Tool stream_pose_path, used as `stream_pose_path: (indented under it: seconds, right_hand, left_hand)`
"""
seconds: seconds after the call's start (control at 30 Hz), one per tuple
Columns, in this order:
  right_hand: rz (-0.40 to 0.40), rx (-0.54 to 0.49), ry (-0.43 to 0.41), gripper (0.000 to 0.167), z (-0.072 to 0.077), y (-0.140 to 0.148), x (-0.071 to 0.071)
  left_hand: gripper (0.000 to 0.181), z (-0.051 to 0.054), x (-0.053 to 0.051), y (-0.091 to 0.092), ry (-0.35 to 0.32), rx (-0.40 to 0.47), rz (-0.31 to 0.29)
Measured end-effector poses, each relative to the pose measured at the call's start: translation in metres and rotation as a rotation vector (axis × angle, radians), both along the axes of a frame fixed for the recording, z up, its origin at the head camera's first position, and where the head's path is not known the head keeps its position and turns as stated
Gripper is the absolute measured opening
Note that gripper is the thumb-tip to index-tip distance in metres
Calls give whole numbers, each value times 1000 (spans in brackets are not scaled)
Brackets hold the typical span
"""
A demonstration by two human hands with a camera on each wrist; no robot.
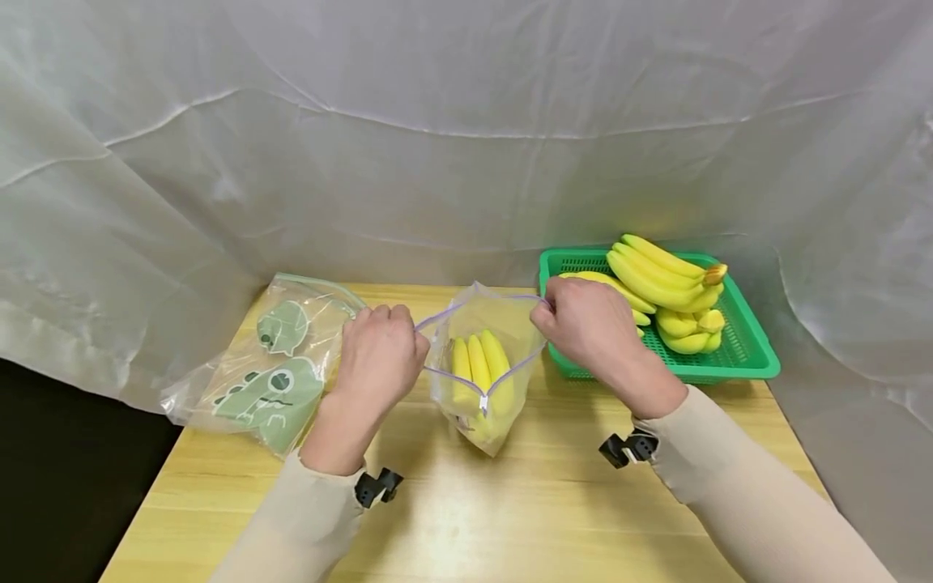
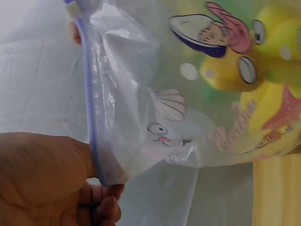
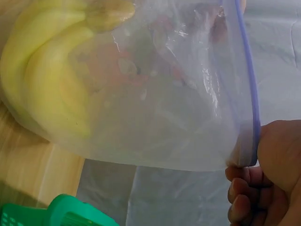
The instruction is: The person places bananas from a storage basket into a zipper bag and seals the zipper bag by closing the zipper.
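Observation:
A translucent zip bag [image 1: 519, 334] with a purple seal and a white slider [image 1: 483, 402] hangs between both hands, its mouth spread apart. Inside it lies a bunch of yellow bananas [image 1: 477, 360], which also shows through the plastic in the right wrist view. My left hand [image 1: 382, 356] pinches the left end of the seal between thumb and fingers. At the opposite end, my right hand [image 1: 592, 321] pinches the other corner of the seal. Printed cartoon pictures cover one face of the bag in the left wrist view.
A green basket [image 1: 758, 344] on the right holds several banana bunches [image 1: 659, 275]. To the left lies a clear zip bag with green dinosaur prints [image 1: 280, 397], partly behind the left hand. The wooden table [image 1: 466, 518] meets grey cloth [image 1: 437, 194] at the back.

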State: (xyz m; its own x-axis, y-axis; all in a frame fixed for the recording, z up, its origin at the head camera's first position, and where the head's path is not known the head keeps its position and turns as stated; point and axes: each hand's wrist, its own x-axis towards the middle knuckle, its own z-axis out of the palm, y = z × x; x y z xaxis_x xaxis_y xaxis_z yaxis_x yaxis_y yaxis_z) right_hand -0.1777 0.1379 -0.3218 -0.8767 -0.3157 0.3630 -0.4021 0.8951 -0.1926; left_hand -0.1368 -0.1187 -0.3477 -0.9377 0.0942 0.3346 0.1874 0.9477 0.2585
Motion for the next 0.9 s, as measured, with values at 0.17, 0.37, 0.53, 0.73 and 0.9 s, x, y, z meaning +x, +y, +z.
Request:
stream_pose_path:
  seconds: [0.17,0.37,0.53,0.73,0.9]
  right_hand:
    - [96,-5,35,29,4,-4,5]
    - [56,-26,33,27,3,-5,5]
    - [57,-41,23,27,2,-6,5]
    - [-25,-53,-58,27,1,-2,1]
    - [-10,-84,-118,26,0,-2,5]
  left_hand:
    - [17,9,4,7,-24,126,-15]
    - [16,12,4,14,38,169,-2]
    - [13,12,5,19,65,187,-59]
    - [10,11,5,26,56,209,-96]
    - [10,10,3,28,31,214,-104]
